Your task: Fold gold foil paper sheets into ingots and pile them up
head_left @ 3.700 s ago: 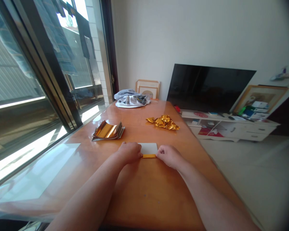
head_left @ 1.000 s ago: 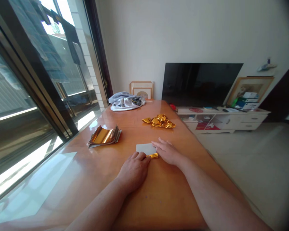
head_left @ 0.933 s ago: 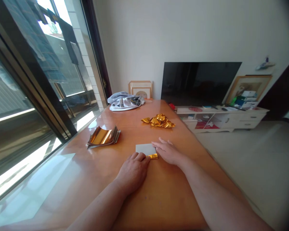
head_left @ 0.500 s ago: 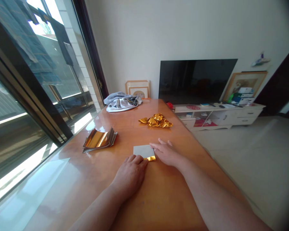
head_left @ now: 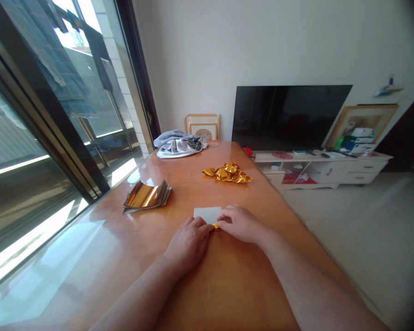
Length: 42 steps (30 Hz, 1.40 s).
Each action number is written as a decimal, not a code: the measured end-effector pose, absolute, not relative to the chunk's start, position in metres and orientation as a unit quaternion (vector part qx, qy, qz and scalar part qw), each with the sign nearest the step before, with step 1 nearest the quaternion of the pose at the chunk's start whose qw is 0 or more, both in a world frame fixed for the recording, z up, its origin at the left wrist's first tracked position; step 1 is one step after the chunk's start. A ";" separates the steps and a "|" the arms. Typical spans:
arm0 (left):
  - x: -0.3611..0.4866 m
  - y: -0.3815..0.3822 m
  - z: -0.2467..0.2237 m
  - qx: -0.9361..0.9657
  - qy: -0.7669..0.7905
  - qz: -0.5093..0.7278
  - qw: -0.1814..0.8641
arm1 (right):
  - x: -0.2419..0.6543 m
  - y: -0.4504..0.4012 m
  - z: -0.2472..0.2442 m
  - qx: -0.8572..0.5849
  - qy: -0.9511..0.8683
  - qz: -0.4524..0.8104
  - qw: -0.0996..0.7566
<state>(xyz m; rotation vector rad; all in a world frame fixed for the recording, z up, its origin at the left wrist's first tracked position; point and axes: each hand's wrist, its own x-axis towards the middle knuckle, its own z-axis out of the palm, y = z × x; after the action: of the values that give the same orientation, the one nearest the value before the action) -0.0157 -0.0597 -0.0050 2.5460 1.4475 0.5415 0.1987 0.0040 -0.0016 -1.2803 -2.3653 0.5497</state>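
Note:
A small sheet of foil paper (head_left: 207,214) lies pale side up on the table, with a gold strip folded over along its near edge. My left hand (head_left: 192,236) presses on the left part of that fold, fingers bent and together. At the right end of the strip, my right hand (head_left: 239,223) has its fingers curled in and its fingertips on the gold edge. Only a short piece of gold shows between the two hands. Beyond them sit several crumpled or folded gold foil pieces (head_left: 229,173). To the left lies a curled stack of gold foil sheets (head_left: 147,195).
The brown wooden table (head_left: 234,285) has a bundle of grey cloth (head_left: 179,144) at its far end, near framed pictures (head_left: 203,126). A glass sliding door (head_left: 100,96) borders the left side. A television (head_left: 290,117) stands on a white cabinet (head_left: 355,171) to the right.
My right hand has closed from spread fingers and come down onto the right end of the gold fold. My left hand stays on the fold. The view has shifted slightly left.

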 end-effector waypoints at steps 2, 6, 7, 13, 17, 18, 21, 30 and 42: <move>-0.016 -0.059 -0.007 0.847 0.483 0.197 0.098 | 0.197 0.002 -0.003 -0.462 -0.848 0.187 0.181; -0.018 -0.055 -0.010 0.828 0.491 0.241 0.123 | 0.196 0.002 -0.006 -0.469 -0.846 0.187 0.171; -0.018 -0.054 -0.011 0.822 0.498 0.251 0.121 | 0.195 0.002 -0.006 -0.469 -0.846 0.188 0.173; -0.024 -0.052 -0.013 0.806 0.538 0.229 0.087 | 0.195 -0.003 -0.004 -0.459 -0.853 0.174 0.174; -0.024 -0.054 -0.011 0.808 0.539 0.222 0.087 | 0.196 -0.007 -0.002 -0.454 -0.859 0.161 0.172; -0.024 -0.055 -0.011 0.809 0.537 0.222 0.088 | 0.196 -0.008 -0.002 -0.452 -0.861 0.158 0.173; -0.024 -0.055 -0.011 0.811 0.532 0.225 0.093 | 0.195 -0.009 -0.004 -0.444 -0.866 0.151 0.171; -0.026 -0.055 -0.012 0.797 0.557 0.215 0.091 | 0.195 -0.007 -0.006 -0.415 -0.880 0.160 0.170; -0.036 -0.046 -0.015 0.752 0.621 0.203 0.087 | 0.192 0.004 -0.020 -0.481 -0.822 0.231 0.198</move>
<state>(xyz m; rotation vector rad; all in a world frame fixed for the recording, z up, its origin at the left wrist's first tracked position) -0.0359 -0.0462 -0.0151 2.2390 1.8505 0.6038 0.1923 0.0039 -0.0202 -1.3460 -2.3013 0.6459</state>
